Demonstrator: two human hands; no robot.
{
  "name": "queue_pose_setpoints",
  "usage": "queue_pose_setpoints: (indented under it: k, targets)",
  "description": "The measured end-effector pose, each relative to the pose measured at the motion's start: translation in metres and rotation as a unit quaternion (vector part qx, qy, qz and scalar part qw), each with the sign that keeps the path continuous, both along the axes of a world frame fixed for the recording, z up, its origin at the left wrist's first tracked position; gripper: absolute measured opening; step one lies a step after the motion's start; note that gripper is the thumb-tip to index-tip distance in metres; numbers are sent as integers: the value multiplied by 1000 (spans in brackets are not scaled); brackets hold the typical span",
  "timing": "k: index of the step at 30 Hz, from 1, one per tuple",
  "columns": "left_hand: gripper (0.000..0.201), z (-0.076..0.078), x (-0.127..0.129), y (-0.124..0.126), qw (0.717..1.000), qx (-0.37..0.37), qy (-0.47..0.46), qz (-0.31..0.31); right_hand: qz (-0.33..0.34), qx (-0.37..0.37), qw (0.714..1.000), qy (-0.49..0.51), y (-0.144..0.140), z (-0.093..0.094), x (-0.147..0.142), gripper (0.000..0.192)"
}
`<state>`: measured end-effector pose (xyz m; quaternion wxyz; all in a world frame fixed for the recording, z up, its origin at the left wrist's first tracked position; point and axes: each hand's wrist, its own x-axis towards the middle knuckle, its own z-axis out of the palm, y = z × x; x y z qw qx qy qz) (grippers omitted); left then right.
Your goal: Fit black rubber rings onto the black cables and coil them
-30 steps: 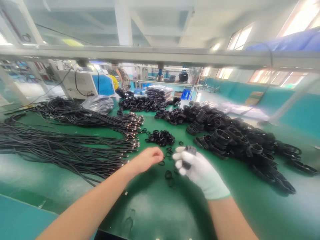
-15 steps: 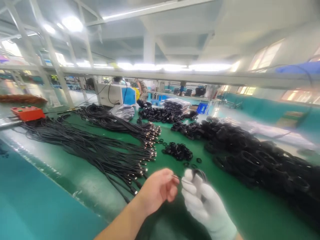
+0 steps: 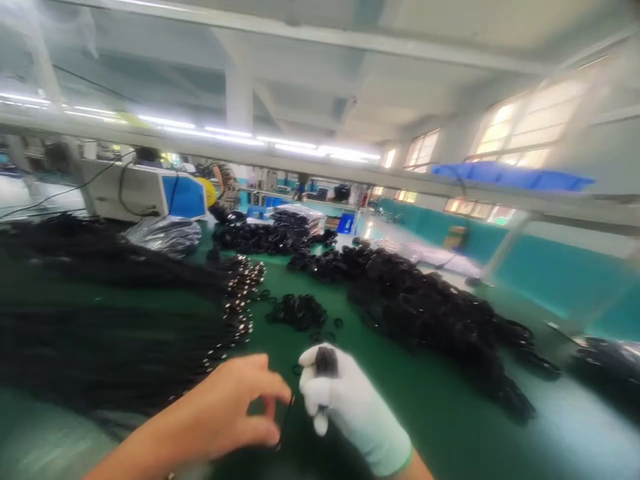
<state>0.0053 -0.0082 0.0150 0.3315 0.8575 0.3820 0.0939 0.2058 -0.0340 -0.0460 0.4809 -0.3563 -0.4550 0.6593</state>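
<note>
My right hand (image 3: pixel 325 393), in a white glove, is closed around a small black coiled cable (image 3: pixel 327 362); the coil shows above the fingers. Just left of it is my bare left hand (image 3: pixel 250 403), with thumb and index finger apart. A thin dark line runs near those fingertips, too blurred to make out. Beyond both hands lies a small heap of black rings (image 3: pixel 299 311), with a few loose ones around it. Black cables (image 3: pixel 235 300) with shiny metal plugs spread across the left of the green table (image 3: pixel 440 427).
A long heap of black coiled cables (image 3: pixel 420 287) runs along the right. Behind are another black pile (image 3: pixel 255 237), a clear plastic bag (image 3: pixel 167 235) and a white-and-blue machine (image 3: pixel 150 192). A rail (image 3: pixel 280 157) crosses above, with a blue tray (image 3: pixel 510 175) on it.
The view has turned right. My left hand's fingertips, pinched on a thin dark piece beside the glove, have spread and moved apart from it. The coil stays in my right hand, now gripped more closely.
</note>
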Motion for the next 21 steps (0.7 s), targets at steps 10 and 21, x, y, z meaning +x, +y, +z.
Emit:
queue_pose_setpoints:
  k: [10,21]
  targets:
    - [60,-18,16,0,999,23,-32,20,8,-11,962,-272,5,-16,-19,84]
    - [20,-36,17,35,996,-74,9,-44,-59,81,941,-323,0,-3,-11,39]
